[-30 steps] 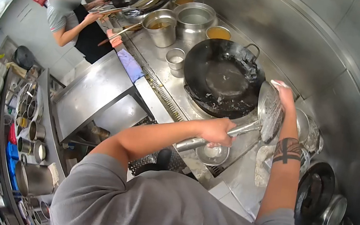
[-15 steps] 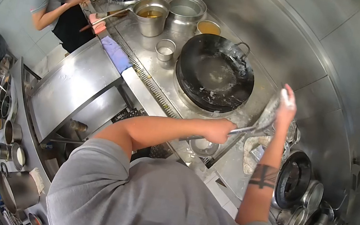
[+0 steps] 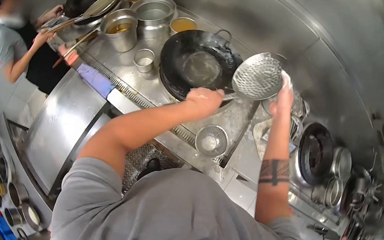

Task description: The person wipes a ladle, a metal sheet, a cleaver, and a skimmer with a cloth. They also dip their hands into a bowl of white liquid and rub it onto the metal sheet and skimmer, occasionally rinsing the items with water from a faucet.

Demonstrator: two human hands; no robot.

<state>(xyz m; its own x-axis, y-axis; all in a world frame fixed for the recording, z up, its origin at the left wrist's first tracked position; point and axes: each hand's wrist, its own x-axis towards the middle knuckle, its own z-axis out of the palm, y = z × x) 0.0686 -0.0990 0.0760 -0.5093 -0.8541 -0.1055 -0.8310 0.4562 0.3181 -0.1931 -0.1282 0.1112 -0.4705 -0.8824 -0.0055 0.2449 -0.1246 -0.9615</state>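
My left hand [image 3: 203, 102] is closed around the handle of a perforated metal skimmer [image 3: 259, 75], just right of a black wok [image 3: 201, 65]. The skimmer's dimpled bowl is tilted up and faces me. At the bowl's right rim is my right hand [image 3: 284, 99], its fingers bent around something white that I cannot make out. The wok sits on the steel range and has a little cloudy liquid at its bottom. Below the skimmer's handle stands a small metal strainer bowl [image 3: 211, 141] with something white inside.
Metal pots [image 3: 154, 16] and a small cup [image 3: 144, 60] stand left of the wok. A purple cloth [image 3: 94, 80] lies on the range edge. Stacked woks and pans [image 3: 317, 151] are at right. At far left, another person [image 3: 22, 41] holds a long-handled strainer.
The skimmer has swung up and left, its bowl turning from edge-on to facing me. Both hands moved with it, and the whole view has shifted.
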